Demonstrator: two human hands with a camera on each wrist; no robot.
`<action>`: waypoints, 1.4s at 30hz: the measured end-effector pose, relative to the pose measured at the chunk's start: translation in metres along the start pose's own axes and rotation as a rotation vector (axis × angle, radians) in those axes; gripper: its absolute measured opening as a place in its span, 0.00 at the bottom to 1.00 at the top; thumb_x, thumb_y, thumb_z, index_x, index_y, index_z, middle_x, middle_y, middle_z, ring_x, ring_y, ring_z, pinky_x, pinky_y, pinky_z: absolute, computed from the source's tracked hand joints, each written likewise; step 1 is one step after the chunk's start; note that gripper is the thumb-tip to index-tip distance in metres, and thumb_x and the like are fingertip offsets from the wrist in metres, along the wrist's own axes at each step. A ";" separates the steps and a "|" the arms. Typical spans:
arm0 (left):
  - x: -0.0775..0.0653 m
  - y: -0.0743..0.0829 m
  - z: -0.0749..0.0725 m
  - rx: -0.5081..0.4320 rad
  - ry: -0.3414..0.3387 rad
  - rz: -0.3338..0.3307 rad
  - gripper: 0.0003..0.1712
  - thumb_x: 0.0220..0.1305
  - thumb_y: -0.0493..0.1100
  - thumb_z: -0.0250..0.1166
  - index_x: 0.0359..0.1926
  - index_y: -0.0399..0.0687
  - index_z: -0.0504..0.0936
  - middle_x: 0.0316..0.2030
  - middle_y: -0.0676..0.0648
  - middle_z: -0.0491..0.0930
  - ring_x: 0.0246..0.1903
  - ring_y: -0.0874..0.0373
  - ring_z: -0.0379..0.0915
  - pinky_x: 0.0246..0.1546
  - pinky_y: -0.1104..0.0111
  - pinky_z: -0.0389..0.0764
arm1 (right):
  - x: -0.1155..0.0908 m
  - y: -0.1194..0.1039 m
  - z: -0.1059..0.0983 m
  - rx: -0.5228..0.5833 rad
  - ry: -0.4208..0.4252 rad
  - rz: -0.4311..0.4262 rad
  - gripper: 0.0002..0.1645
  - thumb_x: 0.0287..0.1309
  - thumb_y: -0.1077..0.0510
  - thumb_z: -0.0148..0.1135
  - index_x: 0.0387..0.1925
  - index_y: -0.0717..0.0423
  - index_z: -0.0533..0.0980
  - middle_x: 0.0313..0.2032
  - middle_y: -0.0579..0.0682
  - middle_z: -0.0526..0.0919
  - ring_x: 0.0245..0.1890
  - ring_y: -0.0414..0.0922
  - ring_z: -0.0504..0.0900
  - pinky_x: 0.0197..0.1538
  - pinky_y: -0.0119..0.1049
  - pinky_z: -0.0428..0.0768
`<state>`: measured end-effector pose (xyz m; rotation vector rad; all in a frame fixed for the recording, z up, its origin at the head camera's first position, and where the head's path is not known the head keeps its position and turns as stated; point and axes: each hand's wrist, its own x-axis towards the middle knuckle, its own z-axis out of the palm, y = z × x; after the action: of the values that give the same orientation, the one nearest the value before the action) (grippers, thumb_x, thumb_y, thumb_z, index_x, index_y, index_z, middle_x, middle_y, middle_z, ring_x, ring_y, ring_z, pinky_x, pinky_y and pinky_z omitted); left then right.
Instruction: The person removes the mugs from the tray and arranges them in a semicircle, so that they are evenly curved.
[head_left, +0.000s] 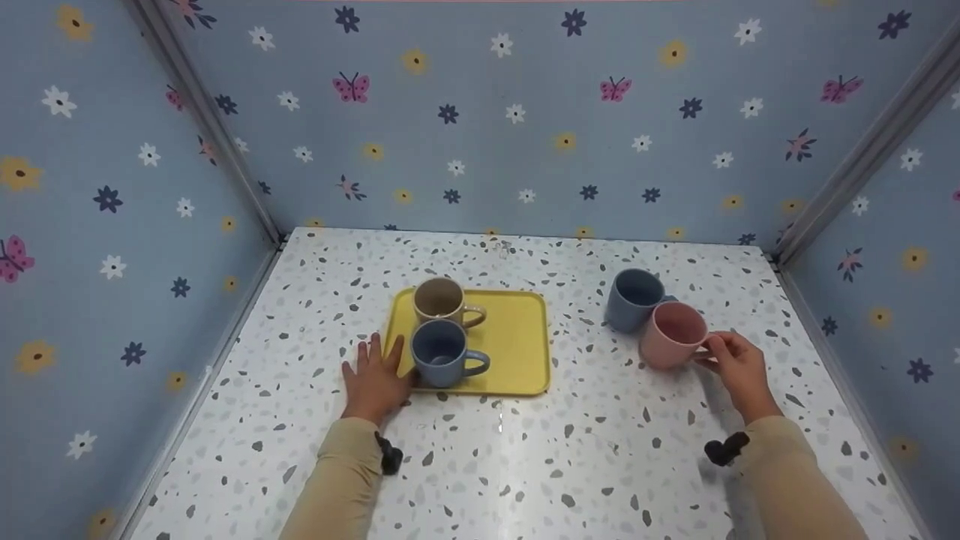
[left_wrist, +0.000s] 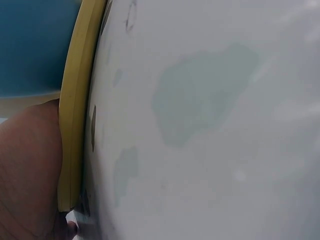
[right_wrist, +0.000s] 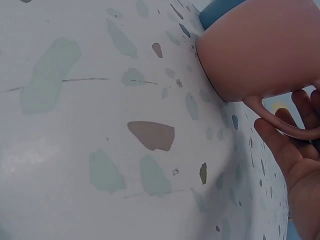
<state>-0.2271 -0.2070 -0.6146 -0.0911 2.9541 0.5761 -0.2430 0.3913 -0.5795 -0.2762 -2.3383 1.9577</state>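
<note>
My right hand (head_left: 739, 371) pinches the handle of a pink mug (head_left: 673, 337), which stands upright on the speckled table. In the right wrist view the fingers (right_wrist: 277, 145) curl round that handle (right_wrist: 280, 122). Just behind the pink mug is a blue mug (head_left: 630, 306), overlapped by it. My left hand (head_left: 379, 386) lies with spread, straight fingers at the near left corner of a yellow tray (head_left: 517, 345), its thumb over the rim. On the tray's left side stand a beige mug (head_left: 439, 296) and, nearer, another blue mug (head_left: 437, 356), handles to the right.
The speckled white table (head_left: 480, 465) is bounded by a flowered blue back wall (head_left: 495, 127), a left wall (head_left: 112, 247) and a right wall (head_left: 900, 315). Metal posts (head_left: 217, 127) stand in the corners. A dark wrist strap piece (head_left: 726, 450) sits at the right cuff.
</note>
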 end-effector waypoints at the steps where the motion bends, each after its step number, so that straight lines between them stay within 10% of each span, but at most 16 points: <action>1: 0.000 0.000 0.000 0.002 0.003 0.003 0.44 0.72 0.67 0.48 0.81 0.56 0.50 0.79 0.33 0.39 0.77 0.31 0.30 0.69 0.30 0.32 | 0.000 0.000 -0.001 -0.002 0.000 0.003 0.27 0.71 0.48 0.59 0.56 0.67 0.74 0.48 0.50 0.83 0.45 0.35 0.84 0.53 0.35 0.83; 29: 0.000 0.004 -0.001 0.019 0.005 -0.005 0.42 0.72 0.65 0.49 0.81 0.57 0.51 0.79 0.33 0.40 0.77 0.31 0.32 0.69 0.30 0.35 | 0.005 -0.007 -0.010 0.106 -0.050 -0.062 0.26 0.74 0.58 0.55 0.58 0.80 0.66 0.48 0.56 0.82 0.43 0.39 0.85 0.54 0.38 0.83; 42: 0.001 0.001 0.001 0.026 0.015 0.000 0.43 0.72 0.67 0.48 0.81 0.57 0.51 0.79 0.33 0.40 0.77 0.31 0.32 0.69 0.29 0.35 | 0.015 -0.003 -0.010 0.065 -0.030 -0.003 0.30 0.71 0.48 0.57 0.59 0.71 0.70 0.50 0.52 0.81 0.45 0.37 0.83 0.53 0.34 0.83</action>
<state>-0.2282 -0.2060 -0.6153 -0.0932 2.9757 0.5386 -0.2557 0.4031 -0.5761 -0.2406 -2.2856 2.0462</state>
